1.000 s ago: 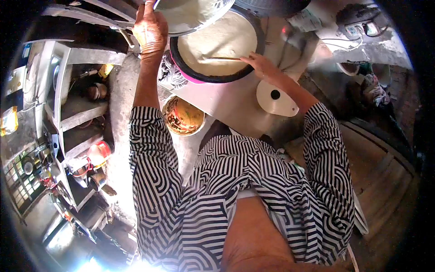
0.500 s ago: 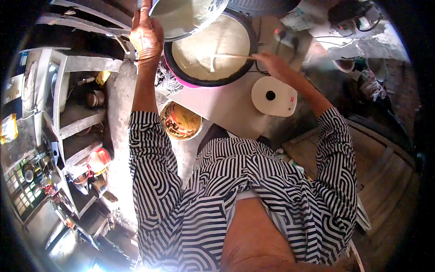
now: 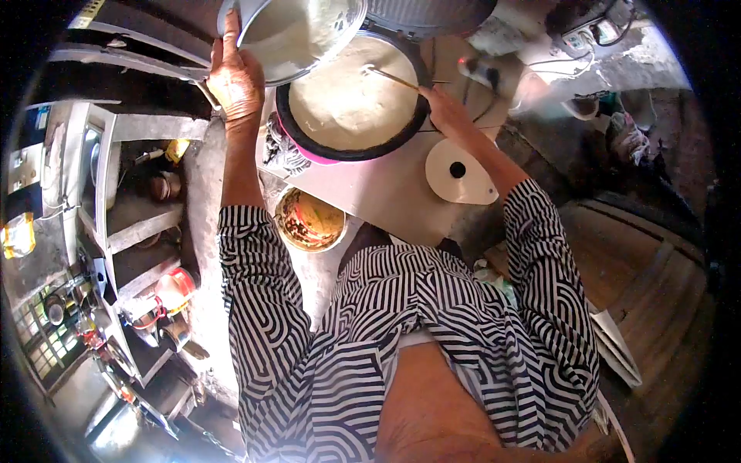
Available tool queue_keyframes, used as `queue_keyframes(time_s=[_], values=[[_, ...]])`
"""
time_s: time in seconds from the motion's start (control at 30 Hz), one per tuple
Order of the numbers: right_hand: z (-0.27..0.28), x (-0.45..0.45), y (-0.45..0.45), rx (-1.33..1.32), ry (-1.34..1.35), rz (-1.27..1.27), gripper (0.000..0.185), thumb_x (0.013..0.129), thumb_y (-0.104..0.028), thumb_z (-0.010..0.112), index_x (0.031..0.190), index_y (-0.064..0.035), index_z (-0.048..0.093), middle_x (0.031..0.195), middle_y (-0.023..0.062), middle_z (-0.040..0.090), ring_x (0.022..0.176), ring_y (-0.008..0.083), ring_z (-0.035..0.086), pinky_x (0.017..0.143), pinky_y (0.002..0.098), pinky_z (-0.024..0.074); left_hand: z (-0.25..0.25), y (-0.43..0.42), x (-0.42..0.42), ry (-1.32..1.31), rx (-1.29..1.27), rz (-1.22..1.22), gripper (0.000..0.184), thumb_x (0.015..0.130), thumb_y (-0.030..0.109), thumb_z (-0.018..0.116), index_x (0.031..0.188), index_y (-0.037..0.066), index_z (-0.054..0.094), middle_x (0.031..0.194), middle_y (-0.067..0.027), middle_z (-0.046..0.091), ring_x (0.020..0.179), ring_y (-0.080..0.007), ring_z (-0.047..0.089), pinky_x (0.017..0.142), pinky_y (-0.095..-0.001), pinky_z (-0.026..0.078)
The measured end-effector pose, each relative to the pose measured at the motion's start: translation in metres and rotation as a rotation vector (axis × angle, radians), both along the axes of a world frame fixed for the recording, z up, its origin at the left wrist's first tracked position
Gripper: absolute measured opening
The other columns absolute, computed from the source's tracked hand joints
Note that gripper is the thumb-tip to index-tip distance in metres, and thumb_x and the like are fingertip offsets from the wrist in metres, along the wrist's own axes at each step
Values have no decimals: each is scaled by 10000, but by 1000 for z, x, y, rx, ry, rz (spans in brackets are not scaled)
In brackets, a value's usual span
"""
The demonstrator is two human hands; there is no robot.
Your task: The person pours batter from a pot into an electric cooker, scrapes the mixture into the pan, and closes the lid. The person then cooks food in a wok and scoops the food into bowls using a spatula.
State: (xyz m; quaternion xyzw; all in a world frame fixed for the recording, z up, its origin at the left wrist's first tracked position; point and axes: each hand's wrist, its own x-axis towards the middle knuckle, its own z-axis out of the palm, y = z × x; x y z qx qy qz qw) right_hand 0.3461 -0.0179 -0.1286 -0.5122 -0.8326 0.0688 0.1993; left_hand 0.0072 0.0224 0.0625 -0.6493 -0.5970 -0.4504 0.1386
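left hand (image 3: 235,85) gripping a tilted round silver metal bowl (image 3: 297,38), eleven o'clock, right hand (image 3: 449,114) pinching a thin brown stick (image 3: 395,79) over a round black-rimmed pink pan (image 3: 356,154) of creamy-white batter (image 3: 336,112), twelve o'clock

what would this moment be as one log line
left hand: gripping bowl; right hand: holding thin stick; stick: far end at pale mixture; mixture: in dark-rimmed pan; bowl: overlapping pan edge
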Motion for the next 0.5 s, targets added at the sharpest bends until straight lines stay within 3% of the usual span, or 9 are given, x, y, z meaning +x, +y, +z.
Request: queue_keyframes(time_s=[0.07, 0.13, 0.27, 0.37, 0.5], values=[[-4, 6, 5, 118, -10, -54, 356, 758, -62, 468, 1113, -70, 467, 987, 195, 482, 884, 365, 515, 761, 437, 430, 7, -5, 2, -19, -120, 33, 561, 706, 43, 427, 1218, 274, 428, 918, -154, 591, 711, -286, 597, 650, -357, 481], [7, 5, 6, -230, 20, -224, 360, 759, -87, 485, 1118, -106, 468, 995, 191, 482, 862, 366, 521, 756, 456, 424, 2, -2, 0, -15, -63, 27, 568, 709, 45, 426, 1225, 283, 417, 901, -156, 592, 679, -287, 591, 634, -361, 478], [34, -11, -19, -141, -94, -96, 378, 764, -66, 468, 1138, -121, 451, 976, 181, 482, 843, 354, 527, 728, 441, 440, -2, -3, -1, 5, -40, 23, 575, 709, 41, 426, 1228, 287, 411, 871, -156, 585, 667, -296, 581, 615, -378, 471], [41, -36, -40, -281, -39, 33, 450, 697, 36, 420, 1125, -88, 477, 891, 144, 472, 808, 332, 514, 676, 379, 436, -4, 0, 1, -2, -68, 20, 570, 714, 35, 424, 1225, 286, 414, 865, -152, 580, 684, -300, 578, 616, -383, 469], [47, -34, -41, -180, 48, -91, 452, 703, 45, 410, 1130, -85, 474, 895, 144, 466, 789, 331, 514, 663, 379, 433, -2, -3, 6, 29, -57, 43, 556, 725, 23, 420, 1222, 272, 419, 881, -134, 580, 699, -301, 579, 624, -379, 473]])
